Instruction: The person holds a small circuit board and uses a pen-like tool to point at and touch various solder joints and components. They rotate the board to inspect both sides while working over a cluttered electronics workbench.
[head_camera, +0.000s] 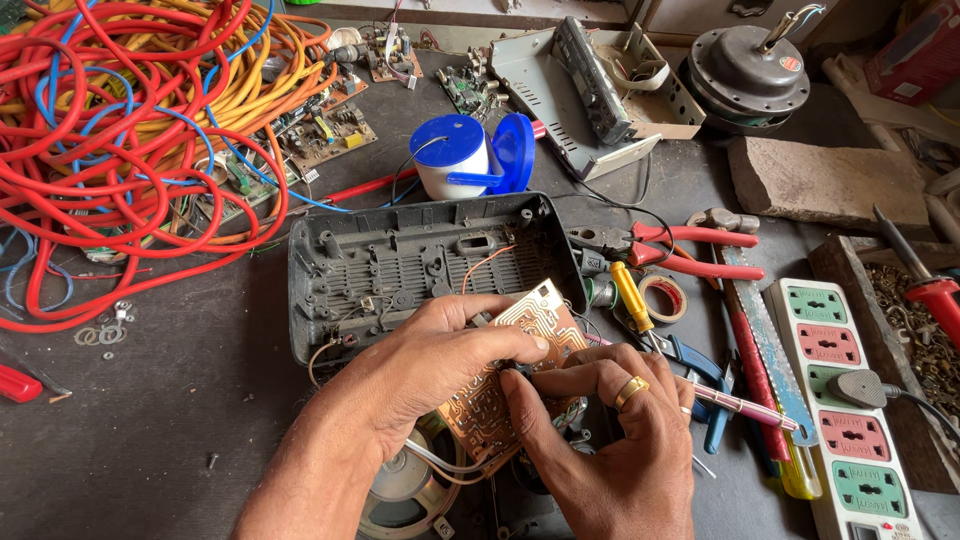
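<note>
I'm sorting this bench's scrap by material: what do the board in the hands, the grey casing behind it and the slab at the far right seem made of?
Circuit board: tan laminate, probably phenolic, with shiny copper-coloured traces. Grey casing: moulded plastic, matte and dusty, with ribs and screw posts. Slab: stone or concrete, rough, with chipped edges.

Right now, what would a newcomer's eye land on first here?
Probably the big tangle of red, orange and blue cables piled at the far left of the bench. Then, front and centre, the left hand and right hand gripping a copper-tracked circuit board over an open grey plastic casing.
</note>
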